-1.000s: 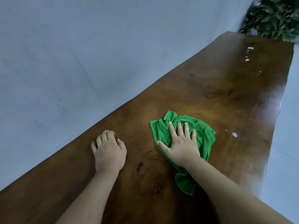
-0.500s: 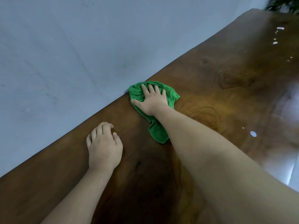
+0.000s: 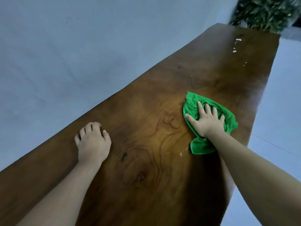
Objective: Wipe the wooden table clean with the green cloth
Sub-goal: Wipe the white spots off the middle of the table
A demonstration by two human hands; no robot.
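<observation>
The right hand (image 3: 206, 121) lies flat, fingers spread, pressing the crumpled green cloth (image 3: 193, 103) onto the glossy dark wooden table (image 3: 146, 185) near its right edge, probably to spread wiping pressure. The left hand (image 3: 92, 141) rests loosely bent and holds nothing, seemingly bracing. White specks (image 3: 235, 46) lie at the far end. No writing shows.

Middle of the green cloth (image 3: 192, 105) hidden under the right hand (image 3: 206, 122), with only its rim and a lower fold in sight. Fingertips of the left hand (image 3: 92, 141) tucked under, out of view. Both forearms and the near end of the bench (image 3: 146, 115) cut off at the lower edge of the frame. Leafy plant (image 3: 263, 12) at upper right blurred, clipped by the top and right edges. White specks (image 3: 236, 44) near the bench's far end too small to identify.
</observation>
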